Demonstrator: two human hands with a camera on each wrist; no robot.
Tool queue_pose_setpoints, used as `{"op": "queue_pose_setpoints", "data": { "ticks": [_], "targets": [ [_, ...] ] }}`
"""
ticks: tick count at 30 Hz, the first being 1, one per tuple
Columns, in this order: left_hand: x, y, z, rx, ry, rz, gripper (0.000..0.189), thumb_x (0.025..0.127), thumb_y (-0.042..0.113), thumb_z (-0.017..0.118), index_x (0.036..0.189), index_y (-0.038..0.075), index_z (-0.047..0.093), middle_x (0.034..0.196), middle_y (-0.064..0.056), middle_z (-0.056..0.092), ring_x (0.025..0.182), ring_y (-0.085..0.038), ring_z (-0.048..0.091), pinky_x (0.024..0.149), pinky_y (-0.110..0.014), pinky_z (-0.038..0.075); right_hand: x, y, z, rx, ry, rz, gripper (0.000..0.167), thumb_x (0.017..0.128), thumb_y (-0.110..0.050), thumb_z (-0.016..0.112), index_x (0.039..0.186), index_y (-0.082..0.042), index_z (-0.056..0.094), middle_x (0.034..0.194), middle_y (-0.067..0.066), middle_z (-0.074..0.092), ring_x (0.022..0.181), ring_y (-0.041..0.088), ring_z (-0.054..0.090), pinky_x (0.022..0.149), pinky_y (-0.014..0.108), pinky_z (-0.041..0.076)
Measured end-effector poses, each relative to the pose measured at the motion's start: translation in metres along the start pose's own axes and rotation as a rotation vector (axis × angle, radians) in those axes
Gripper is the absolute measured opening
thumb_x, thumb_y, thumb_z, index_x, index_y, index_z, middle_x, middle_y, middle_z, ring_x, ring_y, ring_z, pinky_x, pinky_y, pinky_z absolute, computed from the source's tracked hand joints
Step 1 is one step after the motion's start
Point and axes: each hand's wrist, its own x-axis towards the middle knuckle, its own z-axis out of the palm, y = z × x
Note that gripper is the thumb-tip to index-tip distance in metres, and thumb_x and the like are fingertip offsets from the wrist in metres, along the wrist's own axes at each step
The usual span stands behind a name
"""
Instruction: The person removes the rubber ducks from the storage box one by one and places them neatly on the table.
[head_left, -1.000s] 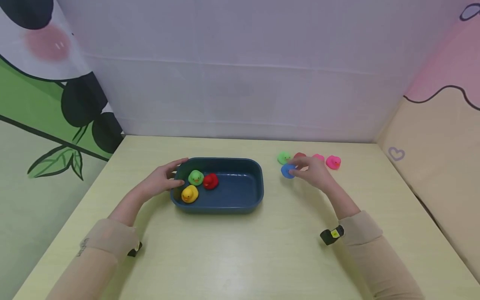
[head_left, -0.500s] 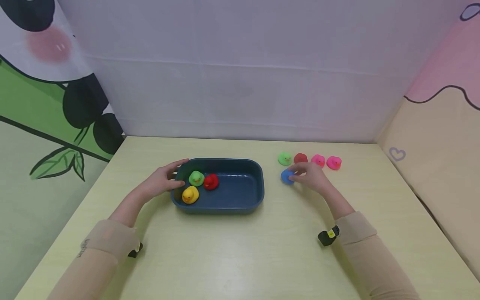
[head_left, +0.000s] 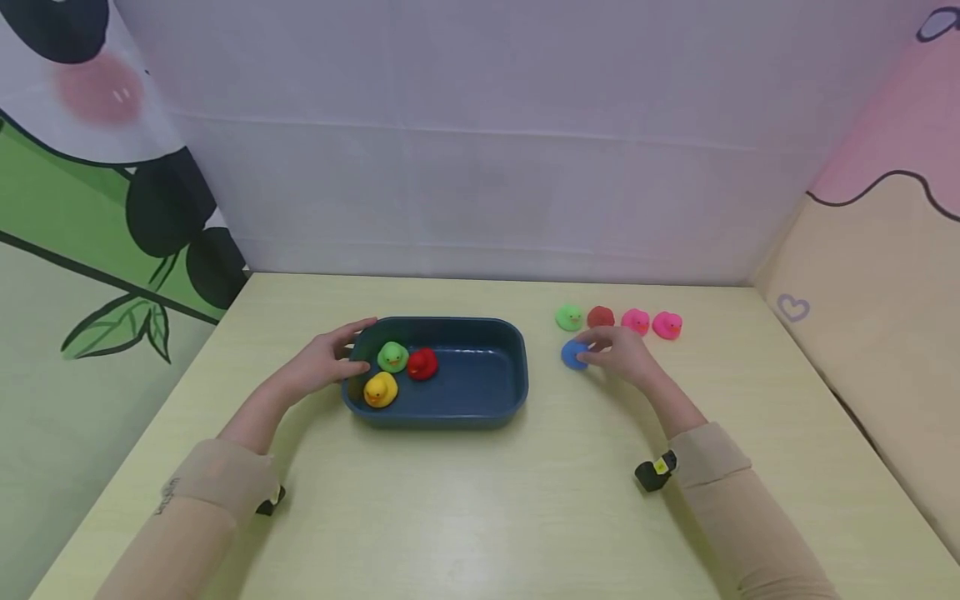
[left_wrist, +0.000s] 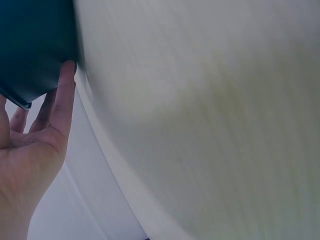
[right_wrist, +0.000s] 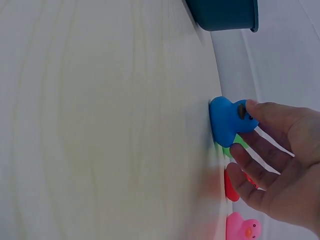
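In the head view, my left hand [head_left: 326, 362] holds the left end of a dark blue tray [head_left: 480, 392], thumb over the rim. The left wrist view shows fingers along the outer wall of the tray [left_wrist: 37, 45]. Inside the tray are a green duck [head_left: 392, 357], a red duck [head_left: 422, 364] and a yellow duck [head_left: 380, 390]. To the right of the tray, my right hand [head_left: 626, 354] pinches a blue toy duck [head_left: 573, 354]. The right wrist view has the thumb on the head of this blue duck [right_wrist: 227, 120], its base right at the tabletop.
Behind the right hand stands a row of ducks: a green one [head_left: 569, 317], a red one [head_left: 601, 317], a pink one [head_left: 636, 320] and another pink one [head_left: 667, 325]. A pale wood table [head_left: 465, 500] carries everything. A light cloth wall [head_left: 480, 192] rises at its back edge.
Over the first half second my right hand comes slightly nearer with the blue duck, uncovering more of the red and pink ducks behind. Since then it barely moves. The left hand and tray stay put.
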Motion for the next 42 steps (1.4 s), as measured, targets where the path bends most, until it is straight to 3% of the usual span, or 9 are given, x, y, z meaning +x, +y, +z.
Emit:
{"op": "queue_pose_setpoints", "data": {
  "ticks": [13, 42],
  "targets": [
    [0.001, -0.001, 0.000, -0.015, -0.005, -0.005, 0.071, 0.091, 0.019, 0.062, 0.150, 0.028, 0.024, 0.150, -0.022, 0.029, 0.130, -0.043, 0.038, 0.089, -0.047, 0.051, -0.007, -0.009, -0.010, -0.011, 0.017, -0.068, 0.038, 0.085, -0.020, 0.070, 0.120, -0.008, 0.064, 0.114, 0.010, 0.066, 0.102, 0.028, 0.059, 0.082, 0.042, 0.050],
    [0.002, -0.003, 0.001, -0.013, 0.001, -0.002, 0.072, 0.090, 0.020, 0.063, 0.150, 0.029, 0.024, 0.149, -0.023, 0.030, 0.130, -0.043, 0.038, 0.089, -0.047, 0.051, -0.020, -0.077, -0.014, 0.002, 0.081, -0.251, 0.033, 0.085, -0.020, 0.069, 0.116, -0.012, 0.067, 0.113, 0.007, 0.068, 0.100, 0.024, 0.062, 0.080, 0.038, 0.053]
  ]
}}
